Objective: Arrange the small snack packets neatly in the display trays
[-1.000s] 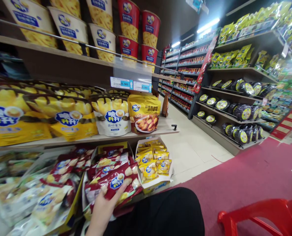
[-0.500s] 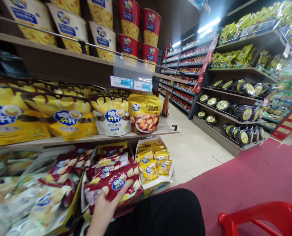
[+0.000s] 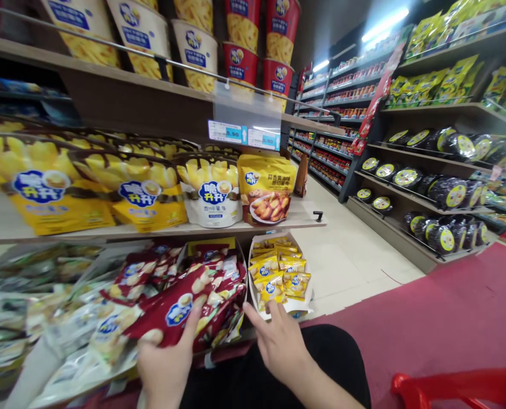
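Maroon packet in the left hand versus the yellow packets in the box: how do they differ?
The maroon packet is dark red, the yellow packets bright yellow. The maroon packet looks larger than any one of the yellow packets. The left hand grips the maroon packet, while the yellow packets lie in a box. Both have glossy wrapping and a blue logo.

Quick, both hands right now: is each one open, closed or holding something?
Left hand: closed on a dark red snack bag.
Right hand: open, nothing visible in it, near the white-edged carton; contact can't be told.
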`<state>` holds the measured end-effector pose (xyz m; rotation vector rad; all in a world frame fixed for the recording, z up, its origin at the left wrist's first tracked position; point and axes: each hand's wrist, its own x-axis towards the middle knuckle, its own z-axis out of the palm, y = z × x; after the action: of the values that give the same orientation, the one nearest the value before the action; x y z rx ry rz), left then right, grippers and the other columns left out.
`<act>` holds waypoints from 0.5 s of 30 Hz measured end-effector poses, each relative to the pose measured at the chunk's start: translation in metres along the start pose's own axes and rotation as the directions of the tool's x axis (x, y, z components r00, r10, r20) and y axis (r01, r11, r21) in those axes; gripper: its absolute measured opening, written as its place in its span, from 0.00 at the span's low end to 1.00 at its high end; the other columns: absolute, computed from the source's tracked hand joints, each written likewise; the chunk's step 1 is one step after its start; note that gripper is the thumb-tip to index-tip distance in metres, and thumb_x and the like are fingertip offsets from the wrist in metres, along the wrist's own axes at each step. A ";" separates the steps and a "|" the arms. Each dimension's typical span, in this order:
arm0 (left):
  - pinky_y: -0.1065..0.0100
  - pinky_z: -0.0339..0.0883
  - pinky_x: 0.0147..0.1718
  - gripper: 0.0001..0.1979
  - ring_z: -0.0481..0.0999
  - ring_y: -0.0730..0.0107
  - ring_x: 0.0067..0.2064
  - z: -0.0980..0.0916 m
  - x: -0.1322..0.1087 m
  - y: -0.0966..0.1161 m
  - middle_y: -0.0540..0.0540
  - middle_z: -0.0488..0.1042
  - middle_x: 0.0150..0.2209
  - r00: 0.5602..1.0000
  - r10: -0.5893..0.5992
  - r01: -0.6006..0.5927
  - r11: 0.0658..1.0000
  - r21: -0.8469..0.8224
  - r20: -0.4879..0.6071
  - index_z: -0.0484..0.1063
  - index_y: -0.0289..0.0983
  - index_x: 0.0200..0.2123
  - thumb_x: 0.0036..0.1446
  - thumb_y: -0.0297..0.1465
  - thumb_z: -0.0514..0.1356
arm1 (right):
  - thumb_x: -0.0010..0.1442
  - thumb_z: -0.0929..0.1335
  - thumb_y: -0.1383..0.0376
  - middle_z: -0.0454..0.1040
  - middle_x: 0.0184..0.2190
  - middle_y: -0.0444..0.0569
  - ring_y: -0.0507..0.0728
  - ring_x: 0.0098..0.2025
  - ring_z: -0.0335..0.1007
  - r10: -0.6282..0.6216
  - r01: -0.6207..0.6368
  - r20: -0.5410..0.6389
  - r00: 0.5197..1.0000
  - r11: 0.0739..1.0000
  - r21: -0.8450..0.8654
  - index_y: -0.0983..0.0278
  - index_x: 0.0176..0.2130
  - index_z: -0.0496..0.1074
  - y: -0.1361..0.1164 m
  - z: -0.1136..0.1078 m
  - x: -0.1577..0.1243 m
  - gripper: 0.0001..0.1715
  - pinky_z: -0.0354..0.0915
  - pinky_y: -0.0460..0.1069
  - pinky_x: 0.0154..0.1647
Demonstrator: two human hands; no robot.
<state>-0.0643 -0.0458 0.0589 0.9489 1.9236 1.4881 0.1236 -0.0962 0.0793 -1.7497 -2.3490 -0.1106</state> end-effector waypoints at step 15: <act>0.49 0.73 0.45 0.25 0.79 0.49 0.36 0.015 0.030 -0.032 0.36 0.79 0.30 0.989 0.128 -0.137 0.983 -0.125 -0.079 0.72 0.34 0.24 0.36 0.52 0.67 | 0.58 0.71 0.57 0.56 0.63 0.61 0.71 0.63 0.55 -0.089 0.119 -0.104 0.991 0.935 0.335 0.52 0.70 0.40 -0.006 0.020 0.054 0.52 0.59 0.68 0.59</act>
<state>-0.0777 -0.0180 0.0243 0.9939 1.8169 1.7222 0.1007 -0.0437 0.0714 -1.4278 -2.2359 0.1893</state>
